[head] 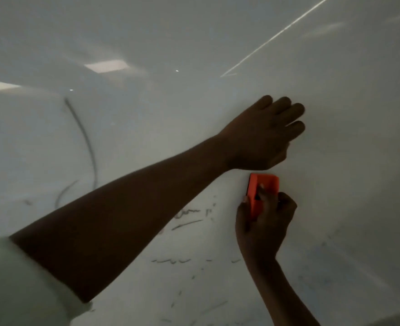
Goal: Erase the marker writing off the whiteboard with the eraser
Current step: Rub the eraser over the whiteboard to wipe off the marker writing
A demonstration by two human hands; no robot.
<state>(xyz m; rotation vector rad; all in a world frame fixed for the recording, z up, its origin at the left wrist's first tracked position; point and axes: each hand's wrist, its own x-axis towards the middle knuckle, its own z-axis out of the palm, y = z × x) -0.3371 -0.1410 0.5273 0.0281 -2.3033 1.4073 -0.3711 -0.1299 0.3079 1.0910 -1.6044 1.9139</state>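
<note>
No word, number or sign can be read. The marker writing (187, 214) on the whiteboard (335, 161) is only broken strokes. There is a scribble with an underline at the lower middle of the frame, a row of short dashes (170, 261) and curls below it, and faint flecks toward the bottom edge. A long curved line (86, 142) runs down the left. All of it is too smeared and blurred to make out as letters.

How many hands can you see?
2. The left hand rests flat on the whiteboard; the right hand, just below it, grips the orange eraser. No others show.
</note>
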